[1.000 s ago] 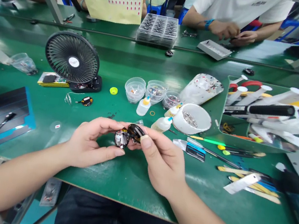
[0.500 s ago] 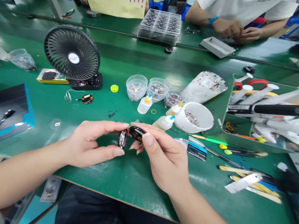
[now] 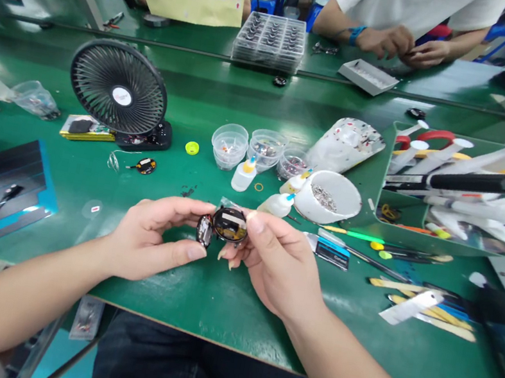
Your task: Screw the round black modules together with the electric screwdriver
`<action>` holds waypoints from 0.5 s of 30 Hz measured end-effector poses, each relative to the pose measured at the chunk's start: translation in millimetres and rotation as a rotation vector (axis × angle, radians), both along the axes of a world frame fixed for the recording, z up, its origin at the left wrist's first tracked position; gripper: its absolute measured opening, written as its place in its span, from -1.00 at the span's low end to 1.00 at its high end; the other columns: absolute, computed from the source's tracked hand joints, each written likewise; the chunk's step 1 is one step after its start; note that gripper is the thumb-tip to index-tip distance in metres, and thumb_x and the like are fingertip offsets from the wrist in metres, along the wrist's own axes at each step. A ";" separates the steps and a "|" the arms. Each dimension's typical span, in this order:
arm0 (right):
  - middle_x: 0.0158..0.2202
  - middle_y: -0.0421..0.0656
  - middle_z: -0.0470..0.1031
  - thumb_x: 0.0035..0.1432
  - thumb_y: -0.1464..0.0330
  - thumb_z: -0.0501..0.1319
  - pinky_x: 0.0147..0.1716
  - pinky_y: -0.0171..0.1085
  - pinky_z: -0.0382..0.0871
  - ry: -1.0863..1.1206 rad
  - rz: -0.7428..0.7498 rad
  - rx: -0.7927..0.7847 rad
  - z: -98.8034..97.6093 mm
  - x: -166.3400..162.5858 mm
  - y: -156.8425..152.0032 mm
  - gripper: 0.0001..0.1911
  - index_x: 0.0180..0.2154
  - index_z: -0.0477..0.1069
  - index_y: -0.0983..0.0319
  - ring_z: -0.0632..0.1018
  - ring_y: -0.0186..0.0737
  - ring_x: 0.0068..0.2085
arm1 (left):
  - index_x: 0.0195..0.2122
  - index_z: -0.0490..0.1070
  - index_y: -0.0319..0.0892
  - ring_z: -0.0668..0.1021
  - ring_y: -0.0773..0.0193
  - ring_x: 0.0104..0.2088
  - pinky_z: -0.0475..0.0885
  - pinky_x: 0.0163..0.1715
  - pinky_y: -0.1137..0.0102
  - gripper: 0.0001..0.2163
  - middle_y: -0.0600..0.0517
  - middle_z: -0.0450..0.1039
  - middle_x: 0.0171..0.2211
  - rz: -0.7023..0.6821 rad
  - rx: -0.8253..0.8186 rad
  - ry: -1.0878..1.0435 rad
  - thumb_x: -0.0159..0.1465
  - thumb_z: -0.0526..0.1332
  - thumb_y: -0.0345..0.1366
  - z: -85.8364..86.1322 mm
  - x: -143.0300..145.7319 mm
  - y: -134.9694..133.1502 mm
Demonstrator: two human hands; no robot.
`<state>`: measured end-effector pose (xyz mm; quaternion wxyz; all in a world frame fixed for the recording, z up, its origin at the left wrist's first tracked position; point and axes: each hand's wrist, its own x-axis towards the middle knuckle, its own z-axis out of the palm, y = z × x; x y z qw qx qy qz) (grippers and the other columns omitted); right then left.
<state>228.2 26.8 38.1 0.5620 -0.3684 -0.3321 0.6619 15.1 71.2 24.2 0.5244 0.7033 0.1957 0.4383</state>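
Observation:
Over the front of the bench, my left hand (image 3: 160,239) pinches a small dark round watch case (image 3: 205,231) by its edge, between thumb and fingers. Close beside it on the right is a round, glossy black watch face (image 3: 230,224), showing a pale strip and an amber patch. The thumb and fingers of my right hand (image 3: 277,255) grip that piece at its right edge. Whether something joins the two parts is too small to tell. Behind the hands lie a dropper bottle (image 3: 276,204) and a clear film scrap (image 3: 230,203).
A black fan (image 3: 120,94) stands at back left, near a loose round part (image 3: 146,166). Clear cups (image 3: 229,146), a white bowl (image 3: 329,199) and a green tool box (image 3: 462,242) stand behind. Tools (image 3: 426,311) lie right. A co-worker's hands (image 3: 399,45) are across the bench.
The watch face in my right hand has tilted, so its flat side now shows toward me. Both hands stay nearly in place. At far left, another person's arm has moved.

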 end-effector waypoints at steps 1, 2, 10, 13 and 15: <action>-0.41 -0.20 0.68 0.19 0.12 0.52 -0.53 -0.41 0.57 -0.030 -0.003 0.050 -0.5 -0.1 -1.1 -0.74 -0.18 0.69 0.13 0.65 -0.33 -0.49 | 0.28 0.50 0.01 0.74 0.23 -0.01 0.62 0.09 0.43 -0.45 -0.04 0.70 0.04 0.004 0.005 0.001 0.29 0.45 -0.49 0.2 0.2 0.2; -0.31 -0.19 0.71 0.19 0.18 0.52 -0.48 -0.38 0.60 -0.076 -0.017 0.116 -1.2 -0.4 -2.3 -0.77 -0.14 0.68 0.11 0.67 -0.31 -0.44 | 0.28 0.50 0.00 0.74 0.22 -0.02 0.63 0.09 0.41 -0.45 -0.05 0.70 0.04 0.007 0.014 0.003 0.28 0.45 -0.48 0.3 0.4 0.4; -0.05 -0.06 0.71 0.25 0.49 0.37 -0.19 -0.23 0.71 -0.797 -0.253 0.633 -5.1 -3.0 -8.2 -0.77 -0.07 0.60 0.14 0.73 -0.12 -0.08 | 0.26 0.52 0.04 0.74 0.24 -0.02 0.63 0.07 0.45 -0.43 -0.02 0.70 0.04 0.060 0.123 0.077 0.24 0.49 -0.46 -1.2 1.3 1.2; -0.07 -0.08 0.72 0.27 0.49 0.39 -0.14 -0.27 0.71 -0.907 -0.291 0.723 -7.8 -1.9 -6.7 -0.78 -0.06 0.57 0.17 0.74 -0.17 -0.11 | 0.26 0.53 0.04 0.75 0.25 -0.04 0.63 0.07 0.47 -0.43 0.00 0.71 0.03 0.064 0.136 0.100 0.23 0.50 -0.45 -1.4 0.3 1.2; -0.08 -0.08 0.72 0.28 0.50 0.39 -0.09 -0.26 0.71 -0.969 -0.309 0.785 -9.9 -1.0 -5.5 -0.78 -0.05 0.56 0.17 0.74 -0.18 -0.11 | 0.26 0.53 0.03 0.75 0.25 -0.05 0.64 0.05 0.47 -0.44 0.00 0.71 0.03 0.060 0.128 0.115 0.24 0.49 -0.45 -0.7 0.2 0.9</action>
